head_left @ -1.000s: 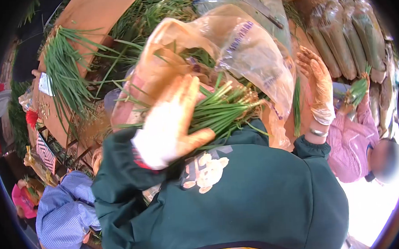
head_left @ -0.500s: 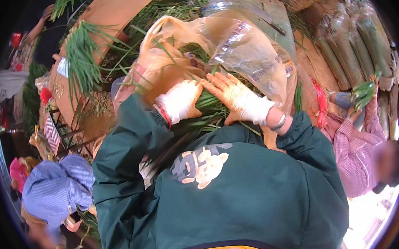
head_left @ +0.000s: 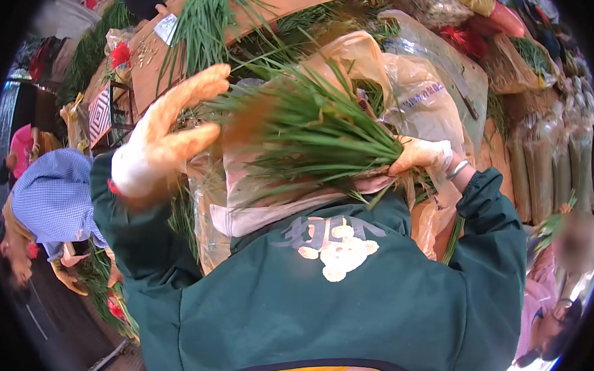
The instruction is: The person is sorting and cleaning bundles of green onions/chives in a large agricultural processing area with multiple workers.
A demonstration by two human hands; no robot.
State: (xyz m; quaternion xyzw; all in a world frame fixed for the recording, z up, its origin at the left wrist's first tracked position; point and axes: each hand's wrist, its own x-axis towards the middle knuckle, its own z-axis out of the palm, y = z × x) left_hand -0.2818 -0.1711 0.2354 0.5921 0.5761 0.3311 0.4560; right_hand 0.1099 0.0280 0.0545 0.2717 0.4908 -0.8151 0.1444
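My right hand [head_left: 420,155], in an orange and white glove, is closed around the base of a bunch of long green stalks [head_left: 321,125]. The leafy ends fan out to the left and are partly blurred. My left hand [head_left: 169,135], gloved the same way, is raised left of the leaf tips, fingers apart and holding nothing. Beneath and behind the bunch lies a crumpled translucent plastic bag [head_left: 426,107] with purple print. A pale cloth or sheet edge [head_left: 235,218] runs below the leaves.
Another green bunch [head_left: 204,24] hangs over a brown board [head_left: 282,6] at the back. A long knife [head_left: 462,89] lies on a greenish sheet. Long wrapped bundles [head_left: 541,168] stand at the right. Co-workers [head_left: 55,196] are at both sides.
My right hand has lifted the green bunch, now fanned out leftward. My left hand has come off the stalks and moved left, with its fingers spread. The view has shifted.
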